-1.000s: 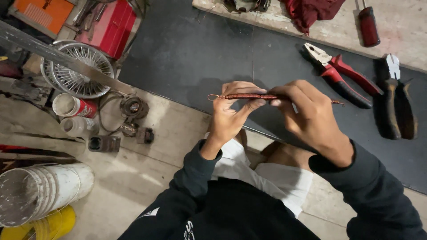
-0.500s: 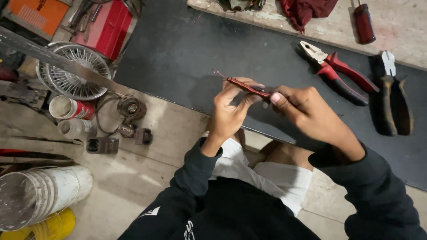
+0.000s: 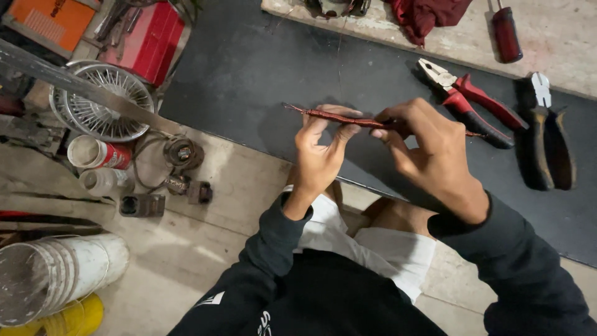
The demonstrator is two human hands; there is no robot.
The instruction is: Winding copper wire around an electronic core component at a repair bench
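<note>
A thin bundle of reddish copper wire (image 3: 348,118) is stretched between both hands above a black mat (image 3: 249,74). My left hand (image 3: 320,155) pinches its left part between thumb and fingers, with a short end sticking out to the left. My right hand (image 3: 429,149) grips its right part, and the wire's tip pokes out past the knuckles toward the red-handled pliers (image 3: 466,99). Both arms wear dark sleeves.
Dark-handled pliers (image 3: 547,134) lie at the mat's right. A red-handled screwdriver (image 3: 507,31) and a maroon cloth (image 3: 426,15) rest on the board behind. At the left lie a wire fan guard (image 3: 102,102), a red box (image 3: 149,40), cans, small metal parts and white buckets (image 3: 50,280).
The wire bundle has tilted and shifted a little between the hands, and the fingers have regripped it. The view has drifted slightly.
</note>
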